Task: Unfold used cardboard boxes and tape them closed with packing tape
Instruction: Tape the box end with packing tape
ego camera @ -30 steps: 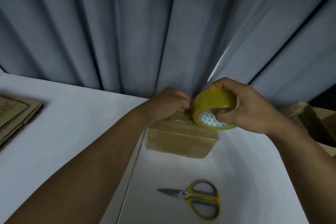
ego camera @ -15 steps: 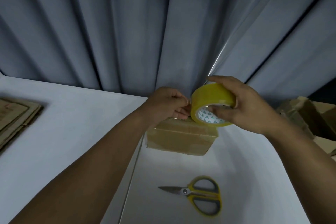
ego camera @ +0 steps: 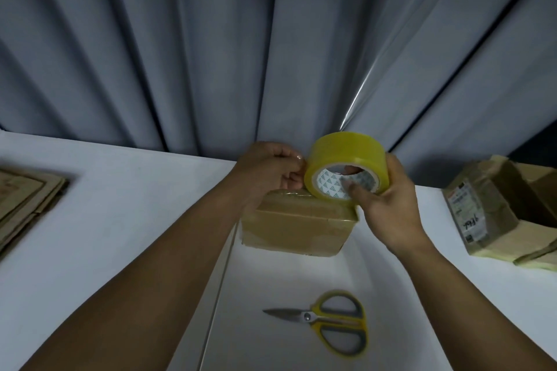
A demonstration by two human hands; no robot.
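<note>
A small brown cardboard box [ego camera: 297, 227] stands on the white table [ego camera: 120, 220], its top glossy with tape. Just above its top edge my right hand [ego camera: 388, 202] grips a yellow roll of packing tape [ego camera: 346, 169], thumb on the near side and fingers through the core. My left hand [ego camera: 271, 172] is at the roll's left side, its fingertips pinching the loose end of the tape against the roll. Most of the box top is hidden behind both hands.
Yellow-handled scissors [ego camera: 328, 321] lie shut on the table in front of the box. A stack of flattened cardboard [ego camera: 24, 205] sits at the left edge. Another opened cardboard box [ego camera: 500, 211] with a label is at the right. A grey curtain [ego camera: 211, 39] hangs behind the table.
My right hand has turned and lifted the tape roll, so its core faces me more. My left hand has stayed at the roll's left edge. The view has shifted, showing more of the right box.
</note>
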